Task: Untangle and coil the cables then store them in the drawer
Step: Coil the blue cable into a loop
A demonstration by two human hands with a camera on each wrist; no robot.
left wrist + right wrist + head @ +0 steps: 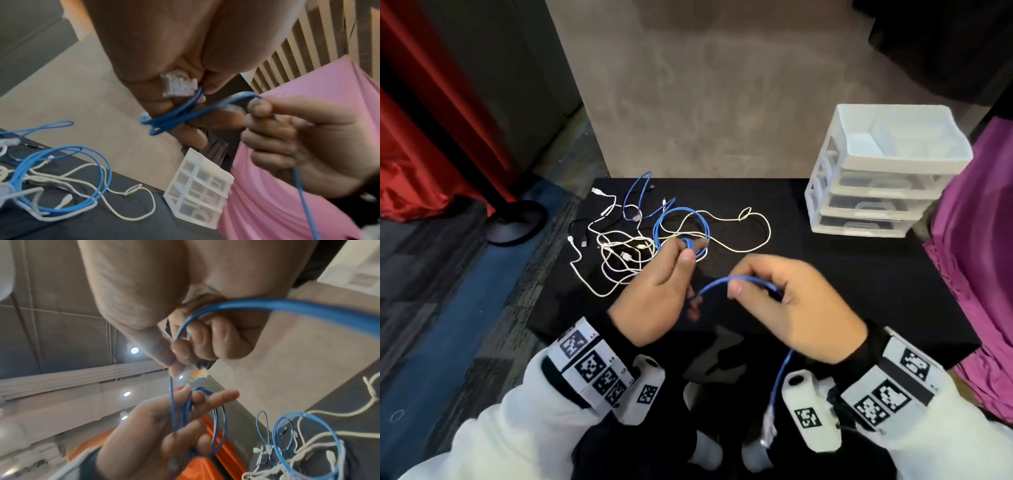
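Note:
Both hands hold one blue cable (717, 283) above the table's near edge. My left hand (664, 274) grips a small coil (164, 123) of it, with a clear plug (179, 86) against the palm. My right hand (774, 294) pinches the cable between thumb and forefinger, a short span away. Its tail hangs past the right wrist to a second clear plug (768, 428). The right wrist view shows the right hand's fingers (197, 340) curled round the cable (287, 306) and the coil (218, 426) in the left hand (156, 426).
A tangle of white cables (619, 253), a black one and a blue loop (671, 219) lies on the black table (842, 274) beyond my left hand. A white plastic drawer unit (876, 171) with three drawers pushed in stands at the back right. Pink cloth (976, 240) borders the right edge.

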